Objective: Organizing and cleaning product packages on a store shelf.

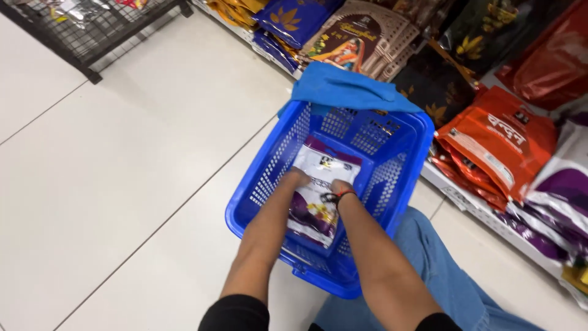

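Black sleeves at the bottom edge, bare forearms running up from six o'clock — both arms are down inside the blue plastic basket (404, 138) that sits on the pale tiled floor (122, 153). Starting from nine o'clock: the left hand (296, 179) is pressed against the left edge of a white-and-purple snack pouch (321, 190), fingers tucked under or behind it, so whether they are curled tight or just resting I cannot tell. The pouch lies tilted in the basket's middle, its top toward twelve o'clock and its lower end propped near the closer wall. On to three o'clock — the right hand (339, 187), with a dark and orange band at the wrist, sits on top of the pouch; it looks laid flat on the film, though its fingers are mostly hidden and a real clench cannot be confirmed. A blue cloth (349, 89) drapes over the far rim at twelve o'clock. Past the basket at two o'clock, orange packets (499, 144) and more purple-and-white bags (560, 190) crowd a low shelf (471, 202). Judging by this hold, the pouch would handle best supported from both sides, kept level, since slick film like that may well slide off a one-sided grip.
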